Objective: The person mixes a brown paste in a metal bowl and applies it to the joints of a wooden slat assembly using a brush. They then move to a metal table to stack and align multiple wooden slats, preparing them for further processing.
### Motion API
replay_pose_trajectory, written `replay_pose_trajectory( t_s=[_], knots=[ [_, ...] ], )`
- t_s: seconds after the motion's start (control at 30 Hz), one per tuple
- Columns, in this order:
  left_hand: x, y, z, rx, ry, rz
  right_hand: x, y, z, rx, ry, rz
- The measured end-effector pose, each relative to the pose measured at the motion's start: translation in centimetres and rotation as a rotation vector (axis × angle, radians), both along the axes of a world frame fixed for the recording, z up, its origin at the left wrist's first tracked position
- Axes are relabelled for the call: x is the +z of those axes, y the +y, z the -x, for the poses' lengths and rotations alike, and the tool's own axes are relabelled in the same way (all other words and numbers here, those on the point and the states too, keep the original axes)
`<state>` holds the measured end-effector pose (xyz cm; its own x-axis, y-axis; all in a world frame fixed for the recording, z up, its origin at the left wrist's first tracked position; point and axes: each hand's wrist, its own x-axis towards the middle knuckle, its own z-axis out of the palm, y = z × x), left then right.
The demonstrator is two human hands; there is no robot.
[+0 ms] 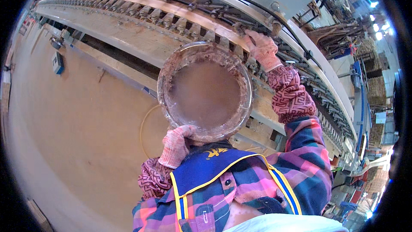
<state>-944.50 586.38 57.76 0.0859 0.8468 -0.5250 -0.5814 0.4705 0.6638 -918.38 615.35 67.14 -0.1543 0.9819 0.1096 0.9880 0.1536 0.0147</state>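
the long machine runs right across in front of me, a row of metal fittings along it. the round tub sits between that and my chest, crusty round the inside, brown in the middle, too blurry to tell if it's liquid. my gloved left hand is clamped on its near rim. right hand is up at the fittings, fingertips partly hidden, so can't tell if they're gripping.
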Motion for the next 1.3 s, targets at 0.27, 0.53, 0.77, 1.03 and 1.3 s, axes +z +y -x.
replay_pose_trajectory(
  t_s=[0.27, 0.53, 0.77, 1.03, 1.3],
  knots=[
    [0.5, -1.2, 2.3, -0.026, 0.014, -0.045, 0.2, -1.2, 1.1, 0.181, 0.018, -0.156],
    [2.6, -1.4, 7.1, -0.034, -0.164, 0.066, 2.2, -1.1, 10.7, 0.397, 0.311, -0.225],
    [0.0, -1.4, 9.5, -0.250, 0.551, -0.459, 1.0, 6.0, 19.4, 0.441, 0.031, -0.157],
    [-4.9, -1.5, 13.7, -0.266, 0.810, -0.616, -6.5, 5.8, 21.1, 0.487, -0.041, -0.241],
    [-14.6, -4.0, 13.2, -0.178, 0.316, -0.425, -11.3, 3.9, 21.7, 0.369, -0.104, -0.219]
  ],
)
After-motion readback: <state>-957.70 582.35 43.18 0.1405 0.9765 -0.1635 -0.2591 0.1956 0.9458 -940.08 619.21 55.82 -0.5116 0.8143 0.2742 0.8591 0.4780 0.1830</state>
